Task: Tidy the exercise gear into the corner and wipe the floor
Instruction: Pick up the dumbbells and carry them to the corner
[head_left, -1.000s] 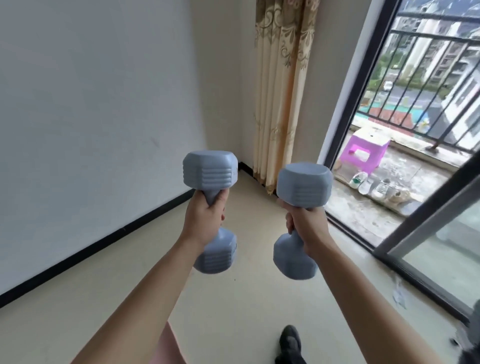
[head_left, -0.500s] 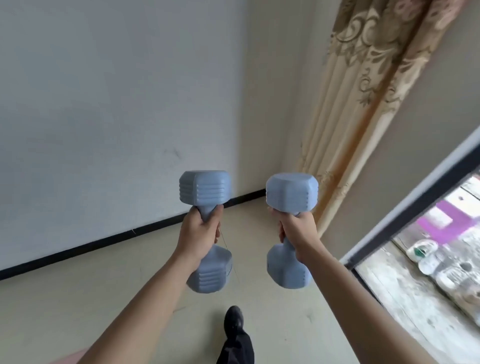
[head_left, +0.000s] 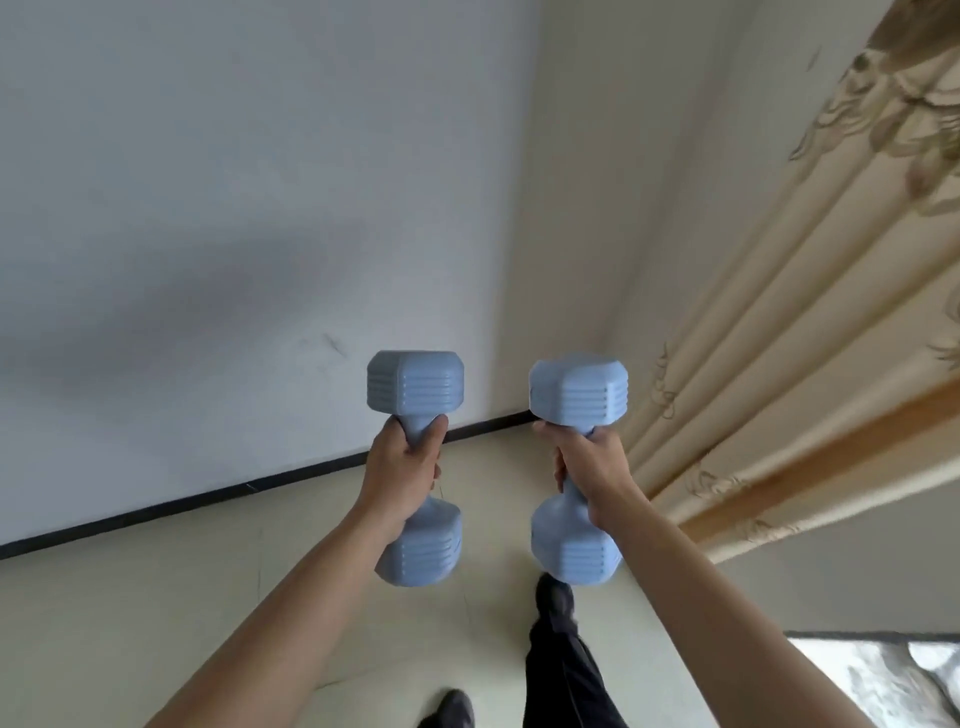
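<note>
The left hand (head_left: 402, 467) curls its fingers round the handle of the left dumbbell (head_left: 415, 387), and the right hand (head_left: 587, 462) grips the right dumbbell (head_left: 579, 387) the same way. Both pale blue dumbbells stand upright in mid-air at the centre of the frame, side by side but apart, above the cream floor (head_left: 156, 597). The fists hide most of each handle. The black baseboard (head_left: 208, 496) runs behind the right dumbbell, left of the curtain (head_left: 779, 364). A black shoe (head_left: 555, 597) shows below it, and a second shoe (head_left: 452, 706) is cut off at the bottom edge.
</note>
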